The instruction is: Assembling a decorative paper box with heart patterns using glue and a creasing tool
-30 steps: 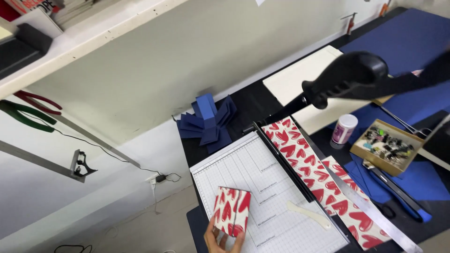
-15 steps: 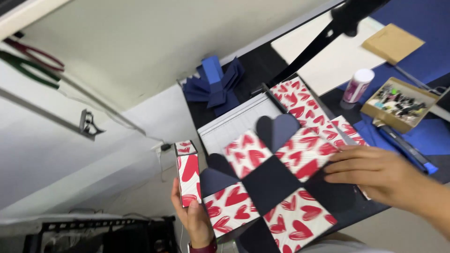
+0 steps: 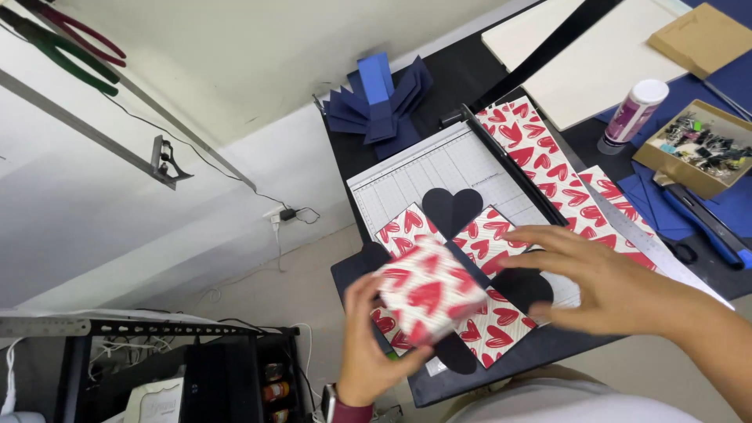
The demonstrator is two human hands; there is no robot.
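Head view: left hand (image 3: pixel 368 352) grips a small box lid (image 3: pixel 427 299) covered in red-heart paper, thumb on its lower edge, fingers curled behind it and out of sight. The lid is motion-blurred, so its edges are hard to make out. It sits above the near left part of an unfolded cross-shaped box (image 3: pixel 462 274), heart-patterned panels with dark navy heart flaps, and hides the panel beneath. Right hand (image 3: pixel 607 282) lies flat on the right side of that box, fingers spread and unclenched, grasping nothing; it covers the right panels, and the forearm is cut off at the frame edge. The box rests on a paper trimmer (image 3: pixel 439 176) with a grid bed; the trimmer's black arm (image 3: pixel 548 51) is raised and runs out of the top of the frame. A strip of heart paper (image 3: pixel 540 153) lies just beside the blade rail. Well apart: folded navy paper (image 3: pixel 380 98), glue bottle (image 3: pixel 633 116), small box of binder clips (image 3: pixel 697 149) cut by the right edge.

Versus half a second ago: the lid was upright at the left of the unfolded box, clear of it; it is now tilted and over the box. Right hand has stayed pressing the right side.
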